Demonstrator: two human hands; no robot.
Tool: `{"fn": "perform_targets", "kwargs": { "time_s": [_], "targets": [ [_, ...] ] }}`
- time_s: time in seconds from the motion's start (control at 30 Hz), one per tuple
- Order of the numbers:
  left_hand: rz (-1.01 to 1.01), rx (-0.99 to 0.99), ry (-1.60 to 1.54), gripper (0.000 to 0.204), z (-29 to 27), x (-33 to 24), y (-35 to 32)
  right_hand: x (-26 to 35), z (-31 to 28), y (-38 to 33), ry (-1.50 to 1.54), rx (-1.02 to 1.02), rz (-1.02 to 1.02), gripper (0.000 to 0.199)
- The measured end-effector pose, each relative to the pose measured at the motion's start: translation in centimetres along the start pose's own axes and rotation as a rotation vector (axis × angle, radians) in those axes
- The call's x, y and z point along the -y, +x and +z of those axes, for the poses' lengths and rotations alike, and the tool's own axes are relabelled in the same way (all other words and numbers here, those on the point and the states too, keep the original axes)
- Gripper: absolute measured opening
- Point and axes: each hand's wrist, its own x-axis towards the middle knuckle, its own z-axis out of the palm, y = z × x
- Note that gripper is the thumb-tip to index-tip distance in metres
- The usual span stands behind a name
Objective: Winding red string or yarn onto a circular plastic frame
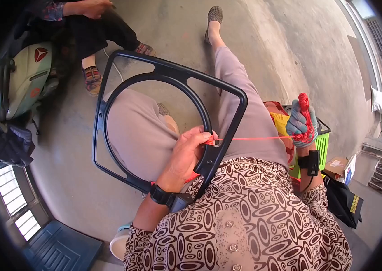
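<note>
A black square frame (170, 73) with a round ring inside it lies tilted over my lap. My bare left hand (183, 156) grips one side of its ring, thumb and fingers closed where red cord (210, 140) is wound around the bar. From there a thin strand (256, 138) runs taut to the right. My right hand (300, 124), in a grey-blue glove, is raised by my right knee and closed around a looped bundle of the same red cord (309, 130). The left palm is partly hidden by the frame.
A green basket (321, 149) with a red and yellow bag (281, 123) stands beside my right leg. Another person's shoe (92, 80) and a scooter (30, 77) are at the far left. An open cardboard box (338, 166) and a white bucket (119, 244) are nearby.
</note>
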Motion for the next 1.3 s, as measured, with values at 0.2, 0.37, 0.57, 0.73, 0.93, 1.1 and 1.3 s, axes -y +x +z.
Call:
{"fn": "perform_targets", "kwargs": {
  "time_s": [0.2, 0.37, 0.57, 0.73, 0.93, 1.1, 1.3],
  "targets": [
    [-0.03, -0.034, 0.07, 0.012, -0.1, 0.5, -0.2, 0.1, 2.0, 0.3, -0.076, -0.072, -0.059, 0.026],
    [0.141, -0.094, 0.173, 0.019, 0.2, 0.4, -0.8, 0.7, -0.3, -0.8, -0.08, -0.105, -0.07, 0.03],
    [0.302, -0.135, 0.346, 0.02, -0.3, 0.6, -1.2, 0.6, -0.6, -0.6, -0.106, -0.111, -0.03, 0.026],
    [0.353, -0.103, 0.371, 0.02, -0.5, 0.9, -0.9, 0.7, -0.7, -0.4, -0.102, -0.068, -0.02, 0.025],
    [0.262, -0.125, 0.261, 0.011, -0.4, 0.5, -1.2, 0.1, -0.9, -0.5, -0.12, -0.115, 0.001, 0.027],
    [0.174, -0.151, 0.154, 0.008, -0.4, 0.4, -0.8, -4.2, 4.9, -0.4, -0.724, -0.22, -0.048, 0.038],
    [0.22, -0.149, 0.329, 0.006, -0.8, 0.4, -0.8, -9.8, 12.3, 2.8, -1.677, 0.269, 0.24, 0.045]
  ]
}}
